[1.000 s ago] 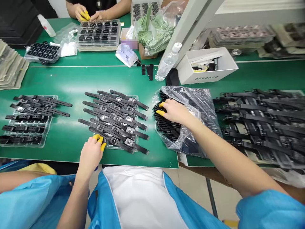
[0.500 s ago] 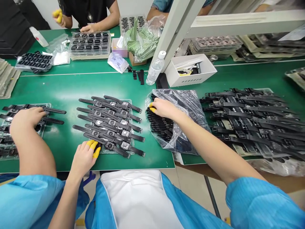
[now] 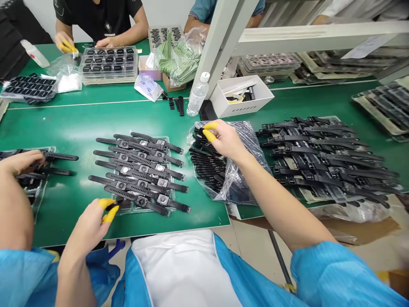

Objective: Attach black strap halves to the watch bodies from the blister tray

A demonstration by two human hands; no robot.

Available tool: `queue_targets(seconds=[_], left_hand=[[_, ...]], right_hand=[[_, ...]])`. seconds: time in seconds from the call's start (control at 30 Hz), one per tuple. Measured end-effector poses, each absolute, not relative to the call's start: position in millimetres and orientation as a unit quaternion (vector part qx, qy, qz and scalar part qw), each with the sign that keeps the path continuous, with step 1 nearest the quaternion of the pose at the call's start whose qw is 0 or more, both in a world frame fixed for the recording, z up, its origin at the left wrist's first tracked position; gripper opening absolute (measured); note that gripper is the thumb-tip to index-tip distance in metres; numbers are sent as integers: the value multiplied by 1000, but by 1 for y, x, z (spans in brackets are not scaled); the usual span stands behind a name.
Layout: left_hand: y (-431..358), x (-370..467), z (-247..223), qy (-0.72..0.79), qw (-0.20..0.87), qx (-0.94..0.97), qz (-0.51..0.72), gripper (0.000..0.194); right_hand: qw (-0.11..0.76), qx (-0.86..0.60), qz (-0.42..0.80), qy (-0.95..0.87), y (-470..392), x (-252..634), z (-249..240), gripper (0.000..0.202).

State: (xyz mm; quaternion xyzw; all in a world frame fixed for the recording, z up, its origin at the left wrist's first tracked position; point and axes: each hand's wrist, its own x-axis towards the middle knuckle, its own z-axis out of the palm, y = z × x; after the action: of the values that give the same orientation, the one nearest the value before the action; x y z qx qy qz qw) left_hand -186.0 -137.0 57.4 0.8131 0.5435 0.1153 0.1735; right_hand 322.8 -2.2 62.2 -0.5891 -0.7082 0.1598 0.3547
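My left hand (image 3: 87, 224), yellow covers on its fingertips, pinches a small black watch case (image 3: 112, 206) at the near left corner of a clear tray. On that tray lie several smartwatches (image 3: 142, 183) with black straps, sensor backs facing up. Over an open plastic bag (image 3: 246, 170) is my right hand (image 3: 225, 140), also with yellow fingertip covers. Its thumb and forefinger close on the end of a black watch strap (image 3: 200, 130), partly hidden among the others. A dense row of black straps (image 3: 206, 168) fills the bag's mouth.
Another person's arm (image 3: 14, 204) reaches over a watch tray at left. More strapped watches (image 3: 319, 157) cover trays at right. Behind stand a water bottle (image 3: 198, 96), a white box (image 3: 244, 100) and a metal post (image 3: 219, 42). A person (image 3: 105, 21) works across the table.
My right hand has lifted from the straps in the bag. My left hand has drawn away from the tray towards the left, with the watch case. The view has shifted slightly.
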Motion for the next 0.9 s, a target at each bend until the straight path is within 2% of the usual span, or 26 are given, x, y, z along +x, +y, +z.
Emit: queue_targets(seconds=[0.1, 0.2, 0.3, 0.4, 0.57, 0.67, 0.9], left_hand=[[-127, -166, 72, 598, 253, 735, 195, 32], [-100, -115, 78, 564, 402, 655, 302, 31], [-59, -57, 73, 522, 526, 562, 368, 30], [-15, -17, 65, 502, 587, 488, 406, 33], [28, 5, 55, 468, 622, 451, 437, 28], [37, 10, 46, 455, 613, 461, 453, 27], [34, 19, 14, 408, 578, 558, 432, 23]], right_hand=[[492, -567, 294, -591, -7, 312, 70, 27], [575, -507, 427, -480, -14, 284, 85, 39], [595, -435, 532, -416, -22, 248, 101, 47], [579, -372, 624, -370, -28, 216, 104, 48], [577, -302, 694, -307, -26, 190, 80, 37], [566, -293, 717, -282, -20, 183, 61, 43], [528, -430, 655, -329, -24, 171, 22, 48]])
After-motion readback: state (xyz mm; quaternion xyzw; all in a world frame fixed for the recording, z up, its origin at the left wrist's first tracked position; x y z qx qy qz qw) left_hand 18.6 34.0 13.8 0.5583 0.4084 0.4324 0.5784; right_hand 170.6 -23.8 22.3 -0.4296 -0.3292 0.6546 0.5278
